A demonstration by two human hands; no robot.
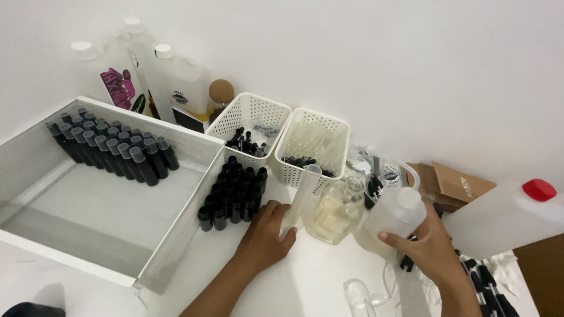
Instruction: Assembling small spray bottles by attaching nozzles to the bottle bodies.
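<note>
The left hand (265,233) is wrapped around the base of a clear cylinder (302,196), fingers curled about it; the tube stands slightly tilted, and its lower end is hidden inside the grip. Just right of the cylinder sits a glass jar (335,214) of pale yellowish liquid, its outline hard to trace against the clutter behind. Further right of the cylinder, the right hand (432,246) clasps a squat translucent bottle (395,216) with a white cap, thumb across the front and the other fingers hidden behind it. A thin tube loops above the bottle; where it ends cannot be told.

Left of the cylinder stands a cluster of small black bottles (232,191), uncapped as far as can be seen. Beyond them, further left, a white tray (106,235) holds rows of capped black bottles (111,144) at its far end. Behind the cylinder are two white baskets (282,138), their contents only partly visible through the holes. Large jugs (147,79) stand behind the tray, tops partly cut off. At the right edge a red-capped jug (511,217) is cut by the frame. Clear glassware near the bottom edge is too blurred to identify.
</note>
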